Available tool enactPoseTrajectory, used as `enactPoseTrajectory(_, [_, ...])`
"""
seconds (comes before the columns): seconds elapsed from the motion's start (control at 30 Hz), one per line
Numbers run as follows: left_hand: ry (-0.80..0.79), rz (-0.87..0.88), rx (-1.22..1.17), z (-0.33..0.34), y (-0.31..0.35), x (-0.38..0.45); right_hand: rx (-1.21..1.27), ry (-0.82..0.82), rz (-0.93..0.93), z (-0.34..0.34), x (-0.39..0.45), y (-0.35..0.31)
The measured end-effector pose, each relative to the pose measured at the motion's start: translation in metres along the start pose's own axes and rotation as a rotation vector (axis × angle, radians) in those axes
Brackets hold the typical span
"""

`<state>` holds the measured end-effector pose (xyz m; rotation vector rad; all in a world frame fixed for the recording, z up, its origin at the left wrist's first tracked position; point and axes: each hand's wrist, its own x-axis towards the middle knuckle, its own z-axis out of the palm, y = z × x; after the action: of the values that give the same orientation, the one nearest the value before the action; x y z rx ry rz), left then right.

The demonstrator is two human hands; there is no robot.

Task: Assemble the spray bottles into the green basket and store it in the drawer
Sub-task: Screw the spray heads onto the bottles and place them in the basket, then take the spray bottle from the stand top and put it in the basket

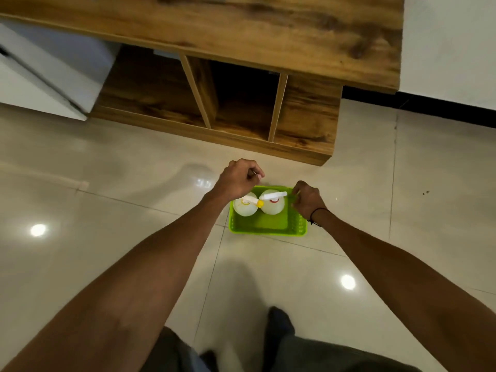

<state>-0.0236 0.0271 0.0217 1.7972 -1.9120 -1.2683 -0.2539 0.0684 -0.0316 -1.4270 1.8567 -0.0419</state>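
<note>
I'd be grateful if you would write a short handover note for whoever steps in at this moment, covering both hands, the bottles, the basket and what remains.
Left hand: closed in a fist at the far left corner of the green basket; whether it grips the rim cannot be told.
Right hand: curled at the basket's right rim, apparently gripping it.
Things: the basket is over the tiled floor in front of the wooden cabinet; whether it is lifted is unclear. Two spray bottles stand side by side in its far half.
Done: bottles are in the basket.
Left: carry the basket to its storage place and put it away.
</note>
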Motion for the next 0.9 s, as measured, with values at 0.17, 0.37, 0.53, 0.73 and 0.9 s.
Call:
enactPoseTrajectory(0.17, [-0.005,-0.079,0.005,-0.050,0.071,-0.046,0.150,0.033,0.079,-0.067,-0.061,-0.047])
enactPoseTrajectory(0.37, [0.043,-0.116,-0.033,-0.120,0.134,-0.067,0.195,0.033,0.082,-0.133,-0.118,-0.115])
enactPoseTrajectory(0.53, [0.059,-0.134,-0.045,-0.178,0.156,-0.053,0.262,0.069,0.061,-0.165,-0.117,-0.187])
enactPoseTrajectory(0.73, [0.074,-0.117,-0.084,-0.247,0.165,-0.015,0.296,0.144,0.045,-0.201,-0.079,-0.265])
enactPoseTrajectory(0.9, [0.060,-0.174,-0.120,-0.292,0.170,0.021,0.302,0.176,0.031,-0.230,-0.050,-0.317])
